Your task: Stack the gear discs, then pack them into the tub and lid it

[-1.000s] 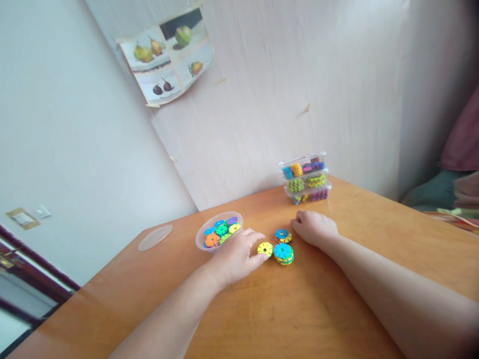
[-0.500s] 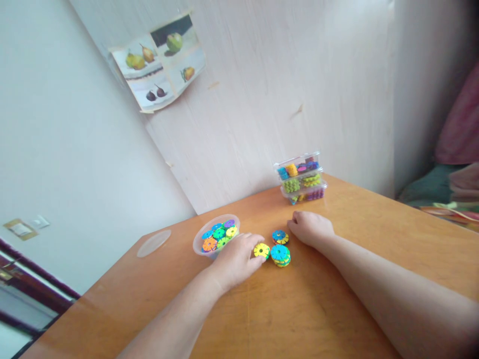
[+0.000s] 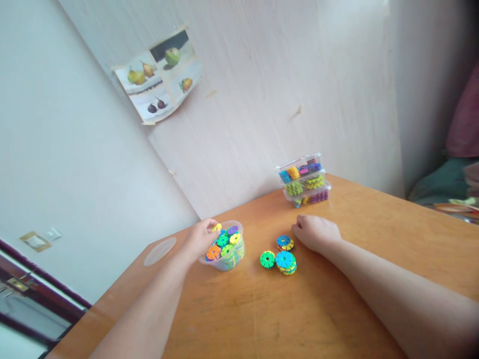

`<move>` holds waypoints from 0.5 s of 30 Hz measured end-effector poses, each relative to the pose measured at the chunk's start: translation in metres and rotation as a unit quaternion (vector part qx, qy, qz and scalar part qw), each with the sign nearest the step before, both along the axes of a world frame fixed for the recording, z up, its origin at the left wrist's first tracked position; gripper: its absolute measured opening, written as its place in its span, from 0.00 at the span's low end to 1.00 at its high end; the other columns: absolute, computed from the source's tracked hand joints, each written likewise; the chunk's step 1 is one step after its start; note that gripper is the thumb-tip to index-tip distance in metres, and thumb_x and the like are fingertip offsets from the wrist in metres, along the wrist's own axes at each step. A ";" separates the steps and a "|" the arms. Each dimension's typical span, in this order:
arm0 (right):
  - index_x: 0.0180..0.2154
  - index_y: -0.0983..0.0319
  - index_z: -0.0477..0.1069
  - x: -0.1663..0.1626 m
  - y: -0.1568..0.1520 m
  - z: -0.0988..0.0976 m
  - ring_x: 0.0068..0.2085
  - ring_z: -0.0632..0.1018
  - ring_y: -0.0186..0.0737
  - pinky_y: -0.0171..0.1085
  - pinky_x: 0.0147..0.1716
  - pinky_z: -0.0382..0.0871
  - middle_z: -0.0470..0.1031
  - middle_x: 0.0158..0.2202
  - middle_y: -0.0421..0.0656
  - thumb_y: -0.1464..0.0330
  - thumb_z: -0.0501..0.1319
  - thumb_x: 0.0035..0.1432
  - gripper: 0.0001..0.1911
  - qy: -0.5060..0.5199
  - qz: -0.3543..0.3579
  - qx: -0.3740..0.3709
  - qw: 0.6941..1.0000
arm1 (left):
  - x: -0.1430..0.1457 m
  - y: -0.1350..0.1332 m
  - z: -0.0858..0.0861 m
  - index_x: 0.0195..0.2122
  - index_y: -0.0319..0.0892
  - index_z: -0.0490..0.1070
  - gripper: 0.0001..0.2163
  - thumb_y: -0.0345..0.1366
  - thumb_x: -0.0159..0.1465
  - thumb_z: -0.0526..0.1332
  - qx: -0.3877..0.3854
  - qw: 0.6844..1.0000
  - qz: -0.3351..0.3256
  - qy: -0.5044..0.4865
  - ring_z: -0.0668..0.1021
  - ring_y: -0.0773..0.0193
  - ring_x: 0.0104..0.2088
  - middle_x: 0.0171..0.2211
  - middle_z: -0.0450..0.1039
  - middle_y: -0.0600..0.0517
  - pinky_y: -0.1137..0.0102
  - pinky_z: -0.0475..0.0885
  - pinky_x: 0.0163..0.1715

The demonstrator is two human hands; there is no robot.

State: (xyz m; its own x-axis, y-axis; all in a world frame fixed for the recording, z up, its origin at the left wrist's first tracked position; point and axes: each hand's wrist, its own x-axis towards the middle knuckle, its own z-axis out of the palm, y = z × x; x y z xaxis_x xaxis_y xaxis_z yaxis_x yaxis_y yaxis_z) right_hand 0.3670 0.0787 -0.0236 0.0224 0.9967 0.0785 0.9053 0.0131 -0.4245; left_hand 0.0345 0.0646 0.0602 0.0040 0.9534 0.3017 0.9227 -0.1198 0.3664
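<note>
My left hand [image 3: 200, 238] is over the left rim of a clear plastic tub [image 3: 231, 264], its fingers pinching a yellow notched disc [image 3: 216, 227]. Several discs in orange, green, blue, purple and yellow fill the tub. My right hand [image 3: 317, 232] rests on the table as a loose fist, fingers curled under, with nothing seen in it. Left of it lies a small stack topped by a blue and yellow disc [image 3: 285, 243]. Nearer to me stands a taller, leaning stack with a light blue disc [image 3: 285, 259] on top. Beside that is a green disc [image 3: 267, 260] with some yellow showing at its edge.
A stack of clear boxes [image 3: 305, 180] with colourful pieces stands at the table's back edge. The tub's lid [image 3: 159, 251] lies at the left. A fruit picture [image 3: 160, 80] hangs on the wall behind the wooden table [image 3: 284, 314].
My left hand has moved from the disc stacks leftward to the tub with the yellow disc, uncovering a green disc. My right hand stays put. The view has shifted slightly.
</note>
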 end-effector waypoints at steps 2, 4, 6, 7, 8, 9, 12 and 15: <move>0.38 0.57 0.74 0.000 0.000 -0.001 0.43 0.77 0.51 0.41 0.35 0.67 0.78 0.42 0.49 0.57 0.48 0.59 0.19 -0.001 -0.001 -0.002 1.000 | -0.005 0.005 -0.004 0.41 0.41 0.73 0.13 0.40 0.57 0.61 0.004 1.000 0.006 0.008 0.80 0.59 0.40 0.38 0.79 0.50 0.68 0.73 0.39; 0.38 0.57 0.74 0.000 0.001 -0.001 0.43 0.77 0.51 0.41 0.35 0.67 0.78 0.42 0.49 0.57 0.48 0.59 0.19 -0.004 -0.001 0.000 1.000 | -0.006 0.008 -0.007 0.42 0.42 0.74 0.13 0.40 0.58 0.59 0.010 1.000 0.008 0.013 0.79 0.58 0.41 0.39 0.79 0.50 0.68 0.73 0.41; 0.38 0.57 0.74 0.000 0.001 -0.002 0.43 0.77 0.52 0.41 0.35 0.67 0.78 0.42 0.49 0.57 0.48 0.59 0.19 -0.008 0.001 0.002 1.000 | -0.003 0.008 -0.008 0.43 0.42 0.74 0.13 0.39 0.59 0.58 0.021 1.000 0.006 0.020 0.79 0.58 0.44 0.41 0.79 0.50 0.67 0.72 0.44; 0.38 0.57 0.74 0.000 0.001 -0.002 0.43 0.77 0.52 0.41 0.35 0.67 0.78 0.42 0.49 0.57 0.48 0.59 0.19 -0.009 0.001 0.002 1.000 | 0.000 0.006 -0.007 0.43 0.43 0.74 0.13 0.39 0.60 0.57 0.026 0.999 0.004 0.023 0.78 0.58 0.45 0.43 0.78 0.50 0.67 0.71 0.46; 0.38 0.57 0.74 0.000 0.001 -0.002 0.43 0.77 0.51 0.41 0.35 0.67 0.78 0.42 0.49 0.58 0.48 0.59 0.19 -0.010 0.001 0.000 1.000 | 0.005 0.003 -0.006 0.44 0.43 0.74 0.13 0.39 0.61 0.57 0.033 0.999 -0.001 0.026 0.77 0.58 0.47 0.44 0.77 0.50 0.66 0.70 0.48; 0.38 0.57 0.74 0.000 0.001 -0.002 0.43 0.77 0.51 0.41 0.35 0.67 0.78 0.42 0.49 0.57 0.49 0.59 0.18 -0.010 0.000 -0.002 1.000 | 0.012 -0.002 -0.005 0.44 0.44 0.74 0.13 0.40 0.61 0.56 0.042 0.999 -0.013 0.031 0.76 0.58 0.48 0.45 0.77 0.50 0.66 0.69 0.50; 0.38 0.57 0.74 0.000 0.001 -0.001 0.43 0.77 0.51 0.41 0.35 0.67 0.78 0.42 0.49 0.57 0.49 0.58 0.18 -0.011 -0.002 -0.002 1.000 | 0.042 -0.024 -0.001 0.43 0.46 0.75 0.12 0.40 0.64 0.54 0.076 0.990 -0.100 0.058 0.75 0.60 0.48 0.45 0.76 0.50 0.65 0.68 0.52; 0.38 0.57 0.74 0.000 0.000 0.000 0.43 0.77 0.52 0.41 0.35 0.67 0.77 0.42 0.50 0.57 0.48 0.59 0.19 -0.012 -0.003 0.001 1.000 | 0.077 -0.050 -0.001 0.43 0.47 0.75 0.11 0.39 0.64 0.56 0.046 0.974 -0.208 0.081 0.75 0.59 0.48 0.45 0.76 0.50 0.64 0.68 0.51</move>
